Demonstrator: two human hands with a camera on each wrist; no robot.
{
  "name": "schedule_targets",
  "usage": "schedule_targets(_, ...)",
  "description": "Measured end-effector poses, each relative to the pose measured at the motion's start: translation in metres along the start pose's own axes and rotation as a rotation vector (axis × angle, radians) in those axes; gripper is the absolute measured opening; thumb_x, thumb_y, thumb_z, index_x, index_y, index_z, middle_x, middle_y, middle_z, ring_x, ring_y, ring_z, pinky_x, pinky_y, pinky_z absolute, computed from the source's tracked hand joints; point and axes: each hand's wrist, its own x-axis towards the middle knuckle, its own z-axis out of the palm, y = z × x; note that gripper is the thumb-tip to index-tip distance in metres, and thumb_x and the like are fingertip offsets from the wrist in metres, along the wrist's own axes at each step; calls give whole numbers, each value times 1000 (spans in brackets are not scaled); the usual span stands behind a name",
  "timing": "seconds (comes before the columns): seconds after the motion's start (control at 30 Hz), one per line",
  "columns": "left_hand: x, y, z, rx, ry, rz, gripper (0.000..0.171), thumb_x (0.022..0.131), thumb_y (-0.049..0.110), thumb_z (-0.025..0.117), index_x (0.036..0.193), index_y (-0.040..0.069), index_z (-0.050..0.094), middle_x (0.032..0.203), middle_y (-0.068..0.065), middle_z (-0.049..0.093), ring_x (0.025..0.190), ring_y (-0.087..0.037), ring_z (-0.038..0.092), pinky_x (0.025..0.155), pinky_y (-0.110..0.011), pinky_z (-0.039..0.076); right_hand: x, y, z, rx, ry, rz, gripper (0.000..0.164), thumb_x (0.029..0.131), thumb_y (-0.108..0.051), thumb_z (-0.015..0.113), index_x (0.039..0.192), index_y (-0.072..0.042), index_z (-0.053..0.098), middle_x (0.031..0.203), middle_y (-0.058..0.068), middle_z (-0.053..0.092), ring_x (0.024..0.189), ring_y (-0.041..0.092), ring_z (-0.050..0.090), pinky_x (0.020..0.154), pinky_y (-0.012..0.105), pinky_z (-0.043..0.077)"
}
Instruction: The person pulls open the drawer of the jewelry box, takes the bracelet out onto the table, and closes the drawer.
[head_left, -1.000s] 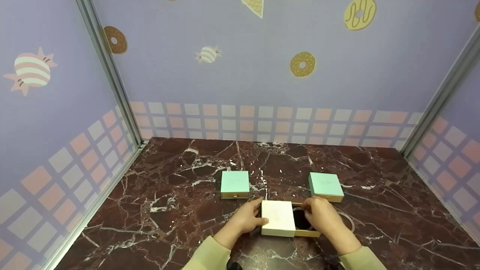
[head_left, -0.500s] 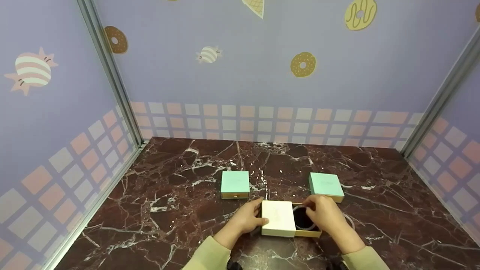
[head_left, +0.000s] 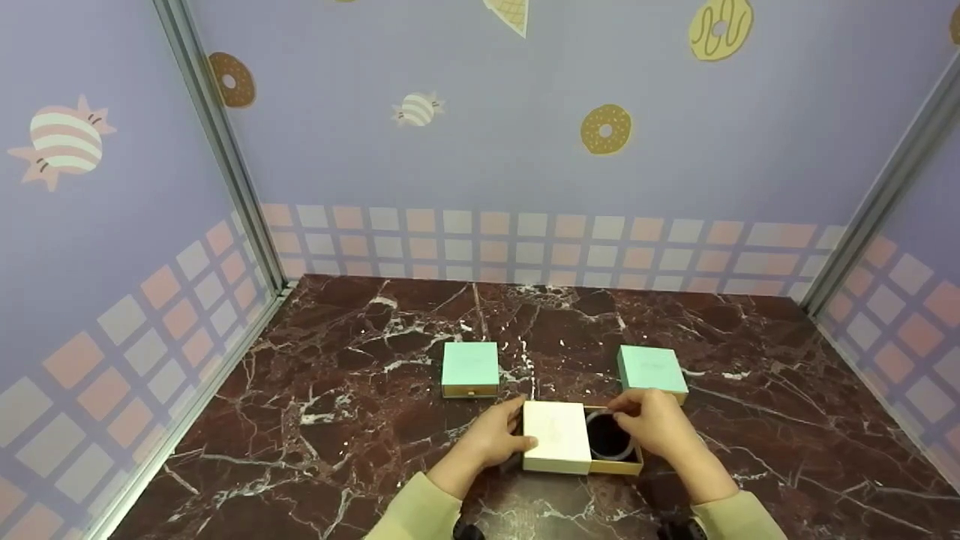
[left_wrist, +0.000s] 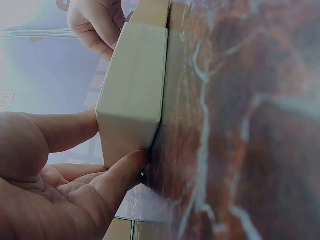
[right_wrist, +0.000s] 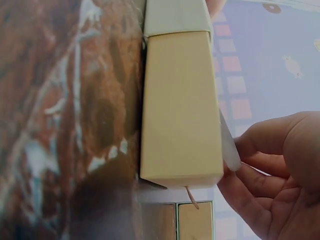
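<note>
Well, the ring [right_wrist: 230,150], poking above the rim of the pulled-out drawer [right_wrist: 182,110] of the cream box [head_left: 556,435], could slip, as the right hand [head_left: 660,424] pinches just its edge between thumb and fingers. The left hand [head_left: 493,436] grips the other end, thumb and fingers spread; should that loosen, the box, well short of the table's back edge [head_left: 675,295], might skid into the right green box [head_left: 651,366] beyond.

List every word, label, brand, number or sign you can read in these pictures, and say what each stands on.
No text can be read.
Square mint-green box on the left: any lid mark is too faint.
Square mint-green box on the right: faint lid mark, too small.
Square cream-white box sleeve: any mark is too faint.
Lilac patterned wall: no legible lettering.
</note>
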Motion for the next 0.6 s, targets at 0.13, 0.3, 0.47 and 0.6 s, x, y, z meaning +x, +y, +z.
schedule_targets(0.13, 0, 0, 0, 0, -2, 4, 77, 90, -4, 74, 154, -13, 33, 161, -34, 33, 146, -48, 42, 118, -53, 45, 1, 5, -5, 123, -38, 62, 9, 89, -1, 72, 95, -2, 79, 85, 10, 77, 69, 15, 65, 56, 25, 53)
schedule_targets(0.3, 0, 0, 0, -1, -8, 3, 77, 90, -4, 74, 155, -13, 33, 161, -34, 33, 146, -48, 42, 118, -52, 45, 2, 11, -12, 228, -96, 87, 16, 91, -7, 74, 102, 4, 78, 84, 14, 78, 66, 11, 67, 54, 25, 56)
schedule_targets(0.47, -1, 0, -1, 1, -10, 1, 77, 91, -2, 74, 155, -13, 32, 161, -34, 33, 146, -49, 41, 118, -53, 45, 3, 17, -15, 322, -154, 94, 23, 92, -9, 74, 107, 9, 76, 87, 17, 79, 71, 10, 72, 62, 25, 63)
schedule_targets(0.6, -1, 1, -1, -6, -10, -1, 77, 91, -3, 73, 155, -13, 32, 161, -34, 32, 147, -49, 40, 118, -53, 45, 5, 20, -16, 409, -192, 109, 26, 93, -8, 73, 109, 13, 74, 91, 18, 79, 73, 11, 74, 67, 23, 65)
